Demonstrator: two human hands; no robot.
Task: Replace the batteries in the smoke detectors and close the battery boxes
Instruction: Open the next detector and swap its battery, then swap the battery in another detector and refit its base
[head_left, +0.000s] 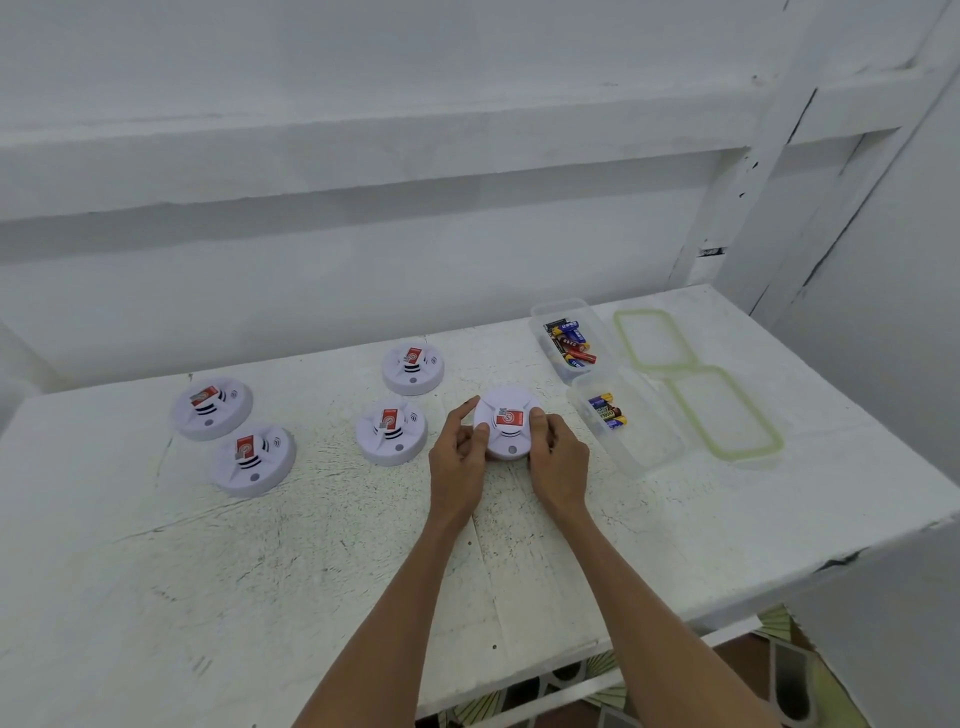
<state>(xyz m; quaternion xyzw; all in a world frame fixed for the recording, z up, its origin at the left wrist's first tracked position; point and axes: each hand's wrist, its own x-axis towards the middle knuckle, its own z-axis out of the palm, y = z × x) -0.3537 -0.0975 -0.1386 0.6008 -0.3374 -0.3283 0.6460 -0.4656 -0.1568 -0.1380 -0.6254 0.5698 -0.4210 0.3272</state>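
**Head view.** The detector (506, 422) is label-up, right of centre over the white surface (311, 545); whether it rests there or is raised is unclear. The left hand (457, 460) and right hand (558, 462) grasp it from either side, fingers (464, 410) curled round its rim. A middle pair (392, 432) and a left pair (212, 409) of detectors lie apart from it. To the right, the far box (560, 307) and near box (655, 448), both open, hold batteries (570, 344). Two green-rimmed lids (655, 340) lie beside them.
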